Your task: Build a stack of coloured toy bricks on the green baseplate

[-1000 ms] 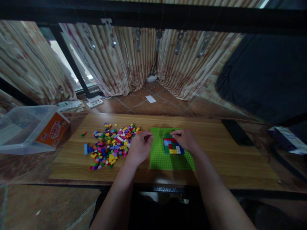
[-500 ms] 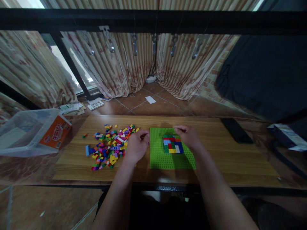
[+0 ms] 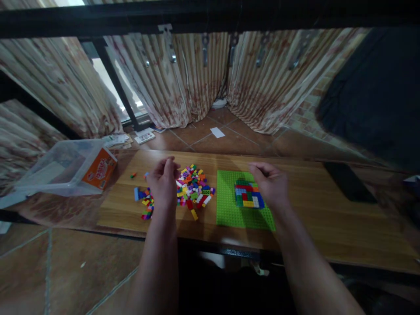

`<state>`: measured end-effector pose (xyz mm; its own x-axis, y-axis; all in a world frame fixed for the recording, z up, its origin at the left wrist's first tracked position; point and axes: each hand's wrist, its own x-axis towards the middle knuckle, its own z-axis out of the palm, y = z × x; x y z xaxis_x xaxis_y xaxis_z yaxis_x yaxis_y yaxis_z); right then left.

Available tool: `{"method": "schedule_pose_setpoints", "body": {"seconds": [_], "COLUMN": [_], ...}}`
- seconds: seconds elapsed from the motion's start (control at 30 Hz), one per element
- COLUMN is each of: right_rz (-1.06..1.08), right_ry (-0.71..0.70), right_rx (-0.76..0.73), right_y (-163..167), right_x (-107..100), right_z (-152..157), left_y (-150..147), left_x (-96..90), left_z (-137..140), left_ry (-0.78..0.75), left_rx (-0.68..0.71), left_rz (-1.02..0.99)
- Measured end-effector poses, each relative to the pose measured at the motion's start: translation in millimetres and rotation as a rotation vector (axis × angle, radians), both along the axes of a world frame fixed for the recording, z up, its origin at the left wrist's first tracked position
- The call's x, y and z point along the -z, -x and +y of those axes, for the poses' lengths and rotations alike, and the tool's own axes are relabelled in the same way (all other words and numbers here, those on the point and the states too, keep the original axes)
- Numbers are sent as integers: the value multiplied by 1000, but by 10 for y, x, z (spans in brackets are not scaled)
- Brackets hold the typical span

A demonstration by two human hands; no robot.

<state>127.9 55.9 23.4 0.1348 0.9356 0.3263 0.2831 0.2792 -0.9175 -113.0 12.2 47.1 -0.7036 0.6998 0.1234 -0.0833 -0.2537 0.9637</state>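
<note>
Clock centred on the green studded baseplate (image 3: 226,212), 12 = far side. Plate is lying flat on the wood-grain tabletop (image 3: 315,229). Multicolour brick block (image 3: 248,195) is sitting on the plate, just toward 12 from its middle: green along the far edge, red and light blue inside that, blue toward 3, yellow and white along the near edge.

Right hand (image 3: 273,183) is hovering at the block's 2 o'clock, hiding part of it. Fingers are curling in, thumb and index close together; can't tell if a brick is between them, or if the hand is touching the block.

Left hand (image 3: 162,181) is hanging over the loose brick pile (image 3: 194,186) at 9, well apart from the right. Thumb and fingers are bunching together; can't tell if they're gripping anything.

Pile is spreading on both sides of the left hand. Yellow brick (image 3: 194,215) is lying at the pile's near edge; light-blue brick (image 3: 136,194) is marking its 9 o'clock end.

Further out: clear plastic bin (image 3: 70,186) with orange label (image 3: 100,169) is standing past the pile, between 9 and 10. Black phone-like slab (image 3: 349,183) is lying near 3. White paper (image 3: 217,132) is lying on the floor at 11.
</note>
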Motion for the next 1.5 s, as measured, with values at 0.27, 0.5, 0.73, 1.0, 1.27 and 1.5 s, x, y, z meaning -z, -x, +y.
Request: {"method": "schedule_pose_setpoints", "body": {"seconds": [0.27, 0.5, 0.73, 1.0, 1.27, 1.5], "right_rz": [-423, -731, -723, -810, -764, -642], "right_ry": [62, 88, 90, 45, -68, -163], "right_rx": [-611, -637, -713, -623, -567, -679], "right_y": [514, 674, 845, 1018, 1085, 1476], "right_x": [66, 170, 203, 333, 339, 426], "right_z": [-465, -601, -749, -880, -810, -936], "left_y": [257, 340, 478, 703, 834, 885], "left_x": [-40, -63, -88, -142, -131, -113], "left_z": [-94, -137, -214, -329, -395, -433], "left_ry": [-93, -102, -131, -201, -236, -247], "left_rx": [-37, -65, -180, -238, -285, -239], "left_rz": [-331, -362, -397, -660, -744, -731]}}
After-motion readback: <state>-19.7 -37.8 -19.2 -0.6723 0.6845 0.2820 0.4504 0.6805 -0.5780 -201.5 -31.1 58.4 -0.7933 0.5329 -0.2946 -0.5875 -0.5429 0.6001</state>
